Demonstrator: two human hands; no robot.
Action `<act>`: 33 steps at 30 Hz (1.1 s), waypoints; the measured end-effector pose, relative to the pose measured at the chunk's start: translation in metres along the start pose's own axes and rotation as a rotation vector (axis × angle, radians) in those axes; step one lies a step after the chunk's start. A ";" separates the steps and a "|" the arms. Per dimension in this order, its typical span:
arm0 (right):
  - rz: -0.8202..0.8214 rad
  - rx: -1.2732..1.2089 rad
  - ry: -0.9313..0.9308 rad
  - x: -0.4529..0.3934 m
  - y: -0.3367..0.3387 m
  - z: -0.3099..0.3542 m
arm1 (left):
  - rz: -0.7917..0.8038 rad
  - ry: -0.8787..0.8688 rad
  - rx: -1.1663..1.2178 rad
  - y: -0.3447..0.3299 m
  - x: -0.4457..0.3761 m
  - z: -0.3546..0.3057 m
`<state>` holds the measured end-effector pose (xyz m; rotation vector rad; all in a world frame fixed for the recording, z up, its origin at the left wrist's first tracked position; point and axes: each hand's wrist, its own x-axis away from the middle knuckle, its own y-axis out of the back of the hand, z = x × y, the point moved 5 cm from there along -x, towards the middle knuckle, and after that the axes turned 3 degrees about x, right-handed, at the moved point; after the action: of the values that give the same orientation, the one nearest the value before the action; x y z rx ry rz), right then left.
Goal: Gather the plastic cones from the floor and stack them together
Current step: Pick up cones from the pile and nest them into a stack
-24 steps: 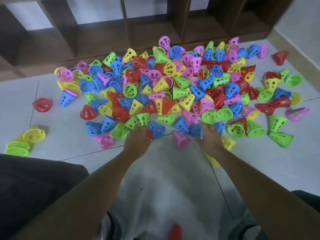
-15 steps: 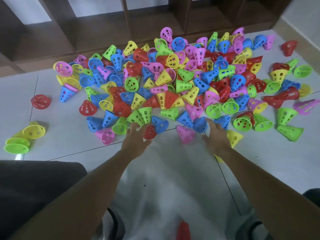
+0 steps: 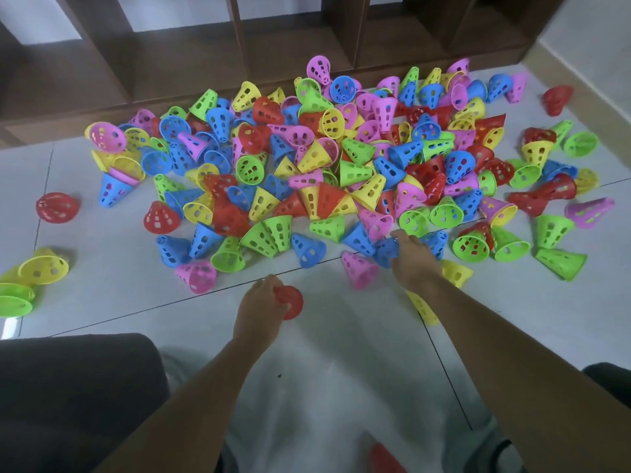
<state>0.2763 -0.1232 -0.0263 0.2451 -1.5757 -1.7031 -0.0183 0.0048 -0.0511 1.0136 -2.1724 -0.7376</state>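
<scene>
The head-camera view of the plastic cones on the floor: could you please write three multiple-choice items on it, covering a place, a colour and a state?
1. Where is the big pile of perforated plastic cones?
A on a table
B on the tiled floor before a wooden shelf
C in a box

2. What colour is the cone in the left hand?
A red
B green
C yellow

3. What is the right hand doing?
A resting on a knee
B reaching to a blue cone at the pile's near edge
C holding a stack

B: tiles and shelf show. A: small red plastic cone is gripped. B: fingers at that cone.

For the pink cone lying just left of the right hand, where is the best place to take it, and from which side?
Pinch the pink cone across its narrow upper end, coming from above. It lies tilted with its wide mouth toward the person; a blue cone crowds its right side.
</scene>
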 end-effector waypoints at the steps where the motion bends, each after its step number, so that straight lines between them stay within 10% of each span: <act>1: -0.014 0.021 -0.003 0.001 0.000 0.001 | 0.016 0.006 0.017 -0.005 0.007 0.000; 14: -0.136 0.234 0.128 0.035 0.020 0.011 | 0.395 -0.085 -0.111 -0.026 0.026 -0.028; 33: 0.166 -0.087 0.325 0.151 -0.034 0.102 | 0.215 -0.115 -0.056 0.056 0.084 0.011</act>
<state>0.0980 -0.1463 0.0185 0.3205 -1.2455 -1.5128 -0.0953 -0.0297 0.0058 0.7103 -2.3010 -0.7658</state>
